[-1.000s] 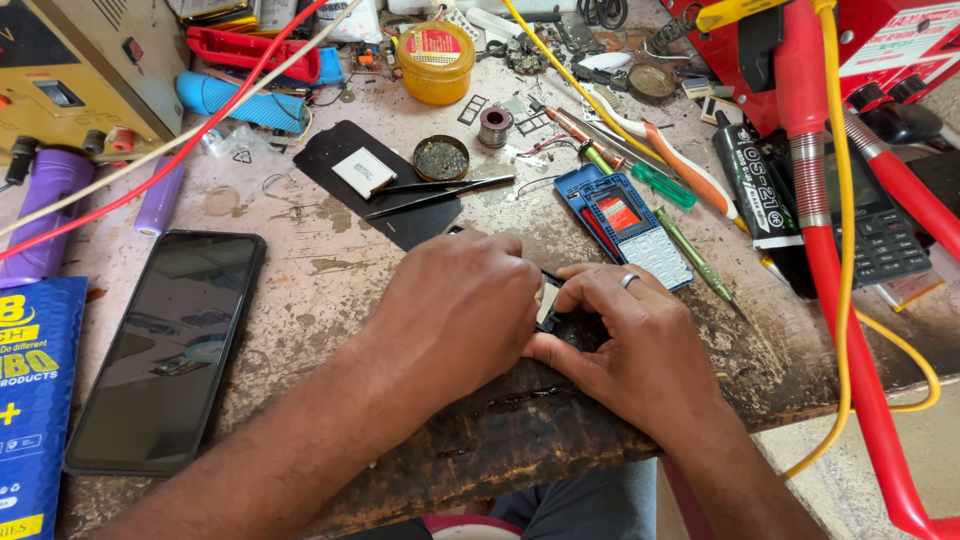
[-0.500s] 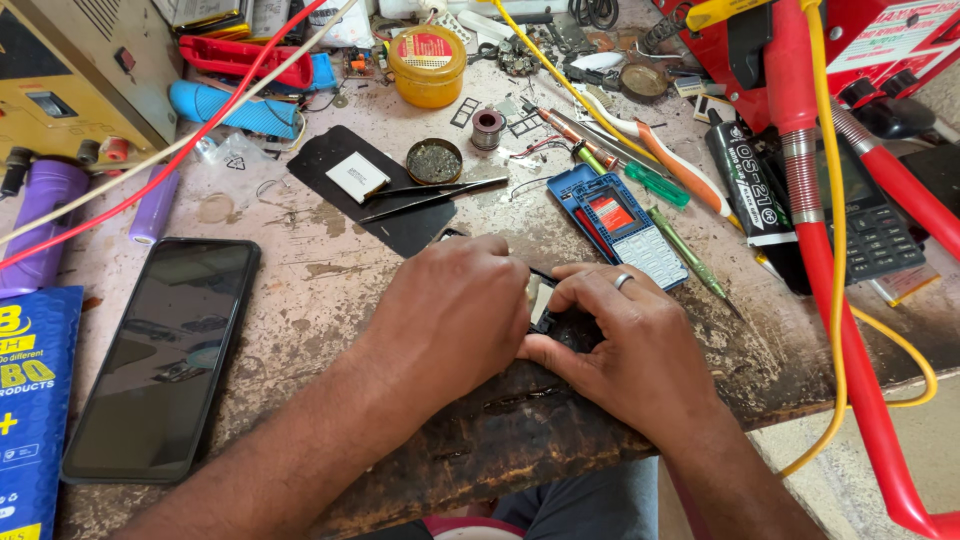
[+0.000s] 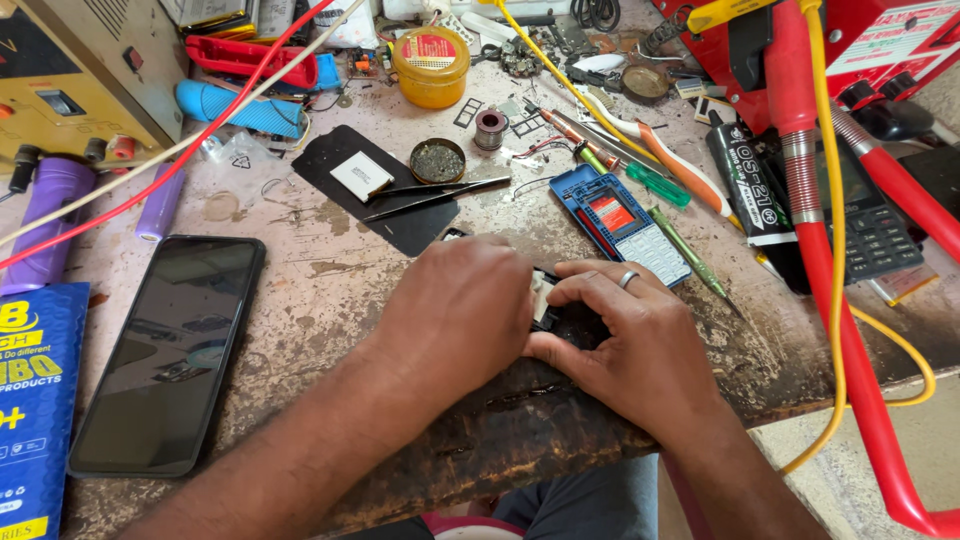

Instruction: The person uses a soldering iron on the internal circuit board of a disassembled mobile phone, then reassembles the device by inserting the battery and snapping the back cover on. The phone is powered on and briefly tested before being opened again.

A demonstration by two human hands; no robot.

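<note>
left hand (image 3: 465,315) clenched over small black phone part (image 3: 560,318), near bench (image 3: 330,290) edge, 6 o'clock | right hand (image 3: 625,335) grasping same part from 3 o'clock, ring on finger | blue keypad phone (image 3: 622,224) just beside at 1 o'clock | black smartphone (image 3: 170,350) well apart at 9 o'clock | tweezers (image 3: 435,195) at 11 o'clock

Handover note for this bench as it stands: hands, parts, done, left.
Left hand and right hand both press on a small black device at the bench's front edge; fingers cover most of it.
Blue keypad phone frame lies open just behind the right hand, tweezers on the black mat, smartphone left.
Done: blue frame lies apart.
Left: black device not released; its state is hidden.
</note>
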